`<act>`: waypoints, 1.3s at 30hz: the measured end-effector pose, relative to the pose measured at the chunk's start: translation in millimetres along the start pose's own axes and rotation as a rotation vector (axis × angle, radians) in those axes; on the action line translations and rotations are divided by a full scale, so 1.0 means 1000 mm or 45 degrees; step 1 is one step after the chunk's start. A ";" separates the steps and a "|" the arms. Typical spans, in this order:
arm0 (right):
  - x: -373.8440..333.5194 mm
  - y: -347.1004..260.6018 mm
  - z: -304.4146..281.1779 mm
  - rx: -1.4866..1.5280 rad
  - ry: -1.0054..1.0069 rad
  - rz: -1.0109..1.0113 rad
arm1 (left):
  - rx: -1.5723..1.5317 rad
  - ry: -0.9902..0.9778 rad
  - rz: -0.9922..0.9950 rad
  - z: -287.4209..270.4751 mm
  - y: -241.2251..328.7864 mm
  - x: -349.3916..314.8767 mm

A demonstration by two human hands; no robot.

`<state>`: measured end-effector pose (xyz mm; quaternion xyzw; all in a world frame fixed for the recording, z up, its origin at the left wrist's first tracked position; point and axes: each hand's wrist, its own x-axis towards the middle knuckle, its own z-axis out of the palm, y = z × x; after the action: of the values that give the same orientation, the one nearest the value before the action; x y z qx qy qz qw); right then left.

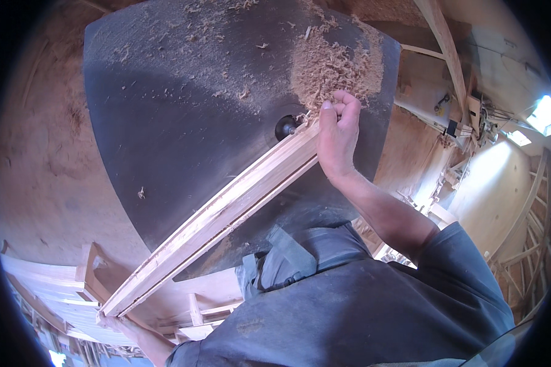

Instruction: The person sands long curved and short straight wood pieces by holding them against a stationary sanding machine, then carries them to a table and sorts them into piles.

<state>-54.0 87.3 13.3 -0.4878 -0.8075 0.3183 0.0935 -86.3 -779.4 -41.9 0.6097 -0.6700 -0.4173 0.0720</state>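
A long, pale, slightly curved wooden piece (217, 211) with a groove along its side lies slantwise over a dark machine table (177, 153). At its far end my right hand (338, 137) is closed against the wood, thumb up and fingers curled. My left hand (113, 323) grips the near left end, which extends past the table; most of its fingers are hidden by the wood. Just left of the far end, a round dark spindle cutter (286, 126) stands out of the table, close to the wood's edge.
Wood shavings (337, 70) are heaped beyond my right hand, with finer dust scattered over the far table. Stacked pale boards (43, 284) stand at lower left. To the right are a clamp-like tool (452, 128), leaning curved wooden strips (536, 220) and a slanting beam (444, 46).
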 end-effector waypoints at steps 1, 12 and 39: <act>-0.002 0.000 0.001 -0.009 0.002 -0.013 | 0.007 0.000 0.014 0.001 -0.004 -0.002; -0.010 0.001 -0.004 -0.032 0.022 -0.024 | 0.291 -0.294 0.885 0.007 -0.013 -0.017; -0.082 0.407 -0.249 2.050 0.682 0.899 | -0.190 -0.787 0.769 0.192 -0.063 -0.682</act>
<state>398.6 253.6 -25.9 -0.5510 -0.0976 0.6710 0.4863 13.0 -85.2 75.7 0.2258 -0.7764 -0.5876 0.0307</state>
